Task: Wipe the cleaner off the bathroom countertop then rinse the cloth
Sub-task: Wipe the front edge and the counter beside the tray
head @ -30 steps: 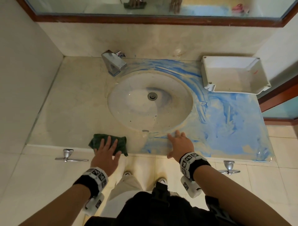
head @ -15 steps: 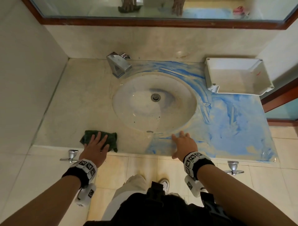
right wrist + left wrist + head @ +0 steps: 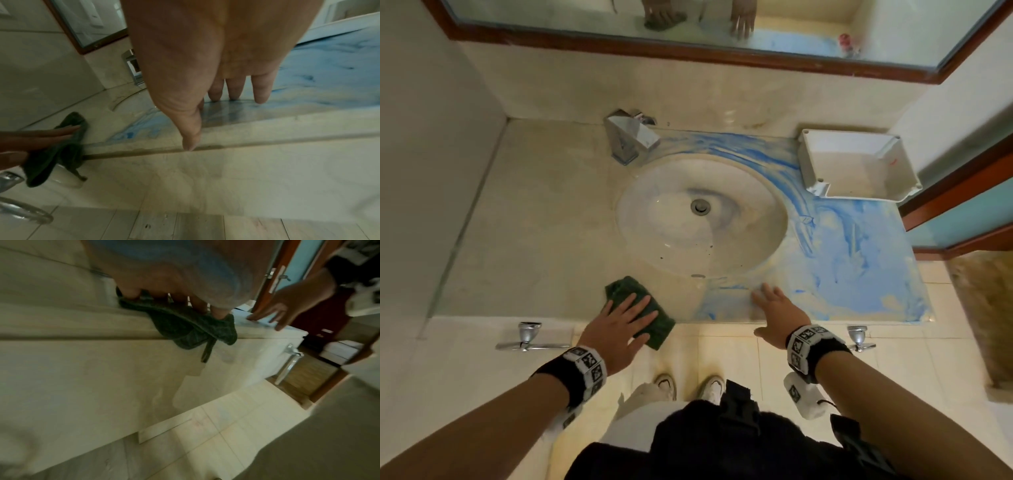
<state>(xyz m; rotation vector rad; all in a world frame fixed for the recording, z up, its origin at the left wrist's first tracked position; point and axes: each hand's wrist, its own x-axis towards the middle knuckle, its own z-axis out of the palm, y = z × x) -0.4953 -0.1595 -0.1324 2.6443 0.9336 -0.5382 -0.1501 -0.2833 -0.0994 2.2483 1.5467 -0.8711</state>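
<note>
A dark green cloth (image 3: 650, 329) lies at the front edge of the beige countertop (image 3: 544, 233), left of the blue smear, one corner hanging over the edge (image 3: 185, 331). My left hand (image 3: 619, 325) presses flat on it with straight, spread fingers (image 3: 51, 134). Blue cleaner (image 3: 859, 270) covers the counter to the right of the sink (image 3: 654, 246) and behind it. My right hand (image 3: 777, 311) rests flat on the front edge at the smear's left end, fingers (image 3: 234, 87) straight, thumb down over the lip.
A chrome faucet (image 3: 630, 140) stands behind the sink at the left. A white plastic tray (image 3: 859, 168) sits at the back right corner. Two chrome bars (image 3: 530, 339) (image 3: 859, 339) jut from the counter front. A mirror (image 3: 722, 31) lines the back wall.
My left hand slid the cloth left along the front edge, then back right toward the blue smear, so that it now overhangs the edge. The right hand stayed planted.
</note>
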